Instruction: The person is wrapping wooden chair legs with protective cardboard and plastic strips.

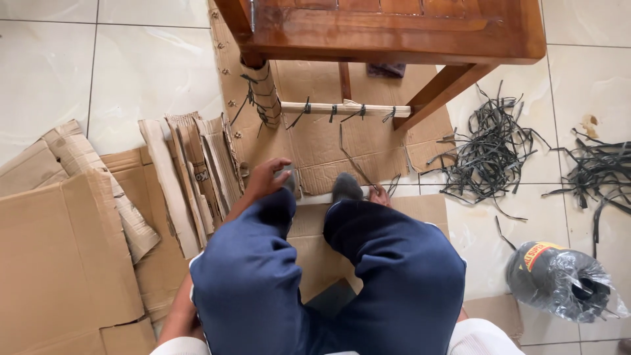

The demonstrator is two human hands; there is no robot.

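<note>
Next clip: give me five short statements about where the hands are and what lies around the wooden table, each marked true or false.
1. The left hand reaches forward past the left knee, above the cardboard under the table. True.
2. The right hand is lifted high and grips the tabletop. False: it is low by the right foot, mostly hidden behind the leg.
3. One leg of the wooden table is wrapped in cardboard tied with dark straps. True.
4. The roll of dark strap stands on the table. False: it lies on the tiled floor at the right.
5. Loose dark strap pieces lie on the floor right of the table. True.
</note>
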